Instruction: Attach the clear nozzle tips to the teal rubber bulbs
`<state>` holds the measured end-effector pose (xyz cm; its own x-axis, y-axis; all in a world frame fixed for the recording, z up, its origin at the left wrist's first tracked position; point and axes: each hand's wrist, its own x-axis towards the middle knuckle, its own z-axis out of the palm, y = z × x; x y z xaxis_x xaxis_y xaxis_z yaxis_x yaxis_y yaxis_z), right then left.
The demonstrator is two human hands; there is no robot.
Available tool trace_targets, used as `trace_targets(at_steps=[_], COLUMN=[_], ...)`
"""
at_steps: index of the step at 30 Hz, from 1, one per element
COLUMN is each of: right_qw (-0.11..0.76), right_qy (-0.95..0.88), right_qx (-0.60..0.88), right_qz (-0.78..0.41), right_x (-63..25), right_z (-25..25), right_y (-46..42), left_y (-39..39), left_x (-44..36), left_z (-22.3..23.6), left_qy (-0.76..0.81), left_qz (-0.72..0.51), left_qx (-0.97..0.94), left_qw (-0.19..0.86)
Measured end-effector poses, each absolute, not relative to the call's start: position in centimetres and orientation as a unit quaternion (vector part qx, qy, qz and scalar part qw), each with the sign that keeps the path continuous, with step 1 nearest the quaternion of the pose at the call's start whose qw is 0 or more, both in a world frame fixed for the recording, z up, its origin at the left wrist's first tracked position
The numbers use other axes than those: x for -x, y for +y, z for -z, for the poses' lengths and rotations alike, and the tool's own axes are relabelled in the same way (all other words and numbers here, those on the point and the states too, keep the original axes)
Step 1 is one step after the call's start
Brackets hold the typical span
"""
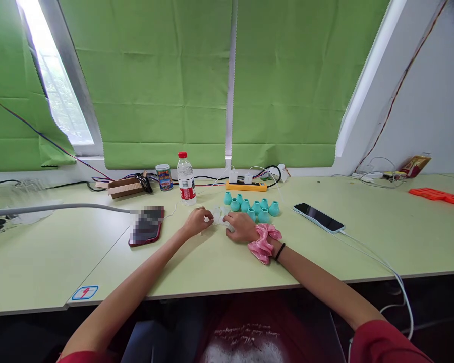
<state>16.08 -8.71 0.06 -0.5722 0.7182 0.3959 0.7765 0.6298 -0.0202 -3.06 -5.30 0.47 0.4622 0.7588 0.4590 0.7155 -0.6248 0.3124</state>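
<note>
Green blinds [147, 75]: hanging behind the table, above everything I am handling.
Table [306, 272]: pale and wide; my work lies on its middle, between my two hands.
Bottle [186, 189]: red-capped, standing upright beyond my left hand and out of my way.
Right hand [242, 227]: palm down, fingers bent inward over some small clear pieces [219, 214]; I cannot tell whether it grips one or only touches it.
Left hand [199, 222]: curled, thumb and fingers drawn together at the near left of those same pieces; whether anything is pinched there I cannot tell either.
Phones: the red-cased one [160, 225] lies left of my left hand, the pale-edged one [320, 218] to the right of the pots, both well apart from the work.
Hair tie [264, 244]: pink and ruffled, on my right wrist (bulky enough that I should mind where it drags).
Teal pots [245, 205]: a loose cluster just beyond my right hand, mostly standing with the narrow end up; neither hand appears to hold one.
Clear pieces: on the table between my hands, near the pots; I judge the step to be sorting or arranging them with both hands, though their exact shape is too faint to read.
Fingertips [211, 217]: the next move, as I judge it, calls for a light pinch on one piece, the other hand steadying its neighbours, and no knock to the pots.
</note>
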Motion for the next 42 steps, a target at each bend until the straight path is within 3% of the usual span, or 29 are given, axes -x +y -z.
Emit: trace_targets(at_steps=[10,20,32,42], right_qw=[0.218,0.281,0.338,0.325], right_qy=[-0.889,-0.831,-0.788,-0.708], right_qx=[0.402,0.479,0.447,0.452], right_qz=[0.021,-0.027,-0.255,-0.435], right_x=[-16.1,-15.8,-16.4,-16.5], right_z=[-0.2,-0.2,0.7,1.5], right_y=[-8.9,-9.2,-7.5,-6.6], left_y=[-5.6,-5.9,-6.4,-6.6], left_x=[2.4,2.4,2.1,2.0], left_z=[-0.5,-0.5,-0.9,-0.9], left_qy=[0.423,0.416,0.398,0.378], left_qz=[-0.33,-0.325,-0.323,-0.329], left_qx=[-0.836,-0.836,-0.84,-0.84], left_qw=[0.119,0.153,0.179,0.209])
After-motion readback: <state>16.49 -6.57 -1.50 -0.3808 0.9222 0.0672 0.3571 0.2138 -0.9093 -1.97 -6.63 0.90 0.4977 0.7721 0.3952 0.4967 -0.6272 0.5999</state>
